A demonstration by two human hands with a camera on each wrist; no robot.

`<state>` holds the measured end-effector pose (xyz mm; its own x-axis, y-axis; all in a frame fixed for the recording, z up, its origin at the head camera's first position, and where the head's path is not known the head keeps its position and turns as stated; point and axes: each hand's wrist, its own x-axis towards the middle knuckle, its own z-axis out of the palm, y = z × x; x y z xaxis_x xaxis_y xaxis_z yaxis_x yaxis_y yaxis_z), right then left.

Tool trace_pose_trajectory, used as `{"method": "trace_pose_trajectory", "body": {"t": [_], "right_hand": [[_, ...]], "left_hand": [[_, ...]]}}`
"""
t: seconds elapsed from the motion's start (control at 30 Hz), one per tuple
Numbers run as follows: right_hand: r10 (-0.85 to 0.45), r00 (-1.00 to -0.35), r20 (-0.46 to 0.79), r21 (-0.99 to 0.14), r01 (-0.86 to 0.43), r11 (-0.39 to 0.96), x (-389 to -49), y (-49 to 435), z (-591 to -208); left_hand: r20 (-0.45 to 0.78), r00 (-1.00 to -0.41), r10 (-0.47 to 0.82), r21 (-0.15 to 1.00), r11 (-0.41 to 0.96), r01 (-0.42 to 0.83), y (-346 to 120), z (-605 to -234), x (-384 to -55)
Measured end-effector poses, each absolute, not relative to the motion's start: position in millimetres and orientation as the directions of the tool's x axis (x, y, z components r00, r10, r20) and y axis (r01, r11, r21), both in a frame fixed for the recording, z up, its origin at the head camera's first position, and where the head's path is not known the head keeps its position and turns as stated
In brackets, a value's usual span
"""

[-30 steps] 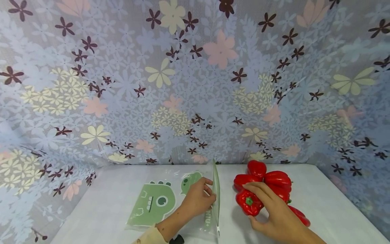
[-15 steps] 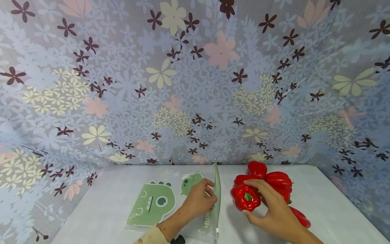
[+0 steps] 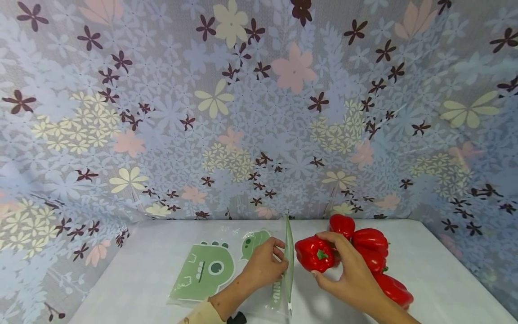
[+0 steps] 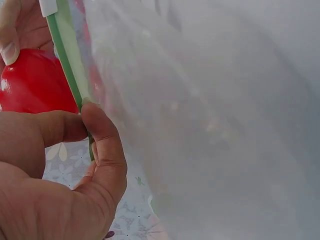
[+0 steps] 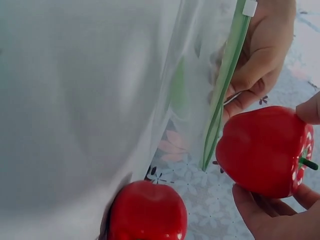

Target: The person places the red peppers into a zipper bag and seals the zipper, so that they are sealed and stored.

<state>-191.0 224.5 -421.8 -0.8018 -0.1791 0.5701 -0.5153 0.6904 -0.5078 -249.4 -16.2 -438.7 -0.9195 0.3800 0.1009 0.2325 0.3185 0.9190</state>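
Note:
A clear zip bag (image 3: 210, 272) with a green cartoon print lies on the white table. My left hand (image 3: 265, 265) pinches the green zip edge at its right end and keeps that edge raised. In the left wrist view, thumb and finger meet on the green strip (image 4: 70, 70). My right hand (image 3: 352, 279) grips a red bell pepper (image 3: 311, 254) around its sides, just right of the bag's edge. Its green stem (image 5: 308, 163) faces away from the bag in the right wrist view. A white slider (image 5: 249, 7) sits on the zip.
Several more red bell peppers (image 3: 370, 245) are grouped on the right of the table (image 3: 429, 270), behind and beside my right hand. Flower-patterned cloth (image 3: 259, 135) rises behind the table and along its sides. A small black object (image 3: 236, 318) shows below my left wrist.
My right hand has brought the bell pepper leftward, away from the other peppers and close to the bag's edge, turning it on the way. My left hand stays in place on the bag.

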Motion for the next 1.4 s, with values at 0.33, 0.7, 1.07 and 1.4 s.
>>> {"method": "trace_pose_trajectory", "body": {"t": [0.33, 0.7, 1.07, 1.4], "right_hand": [[-0.165, -0.846, 0.508, -0.648, -0.501, 0.573, -201, 216, -432], [-0.153, -0.855, 0.495, -0.673, -0.489, 0.555, -206, 209, -442], [-0.159, -0.888, 0.432, -0.702, -0.442, 0.559, -207, 203, -446], [0.03, -0.988, 0.152, -0.844, -0.114, 0.524, -208, 194, -439]], "left_hand": [[0.098, -0.922, 0.374, 0.923, 0.313, 0.225, -15, -439, -250], [0.128, -0.918, 0.376, 0.913, 0.316, 0.257, -15, -437, -250], [0.186, -0.932, 0.312, 0.904, 0.318, 0.287, -17, -429, -246], [0.211, -0.929, 0.305, 0.865, 0.385, 0.323, -17, -426, -243]]}}
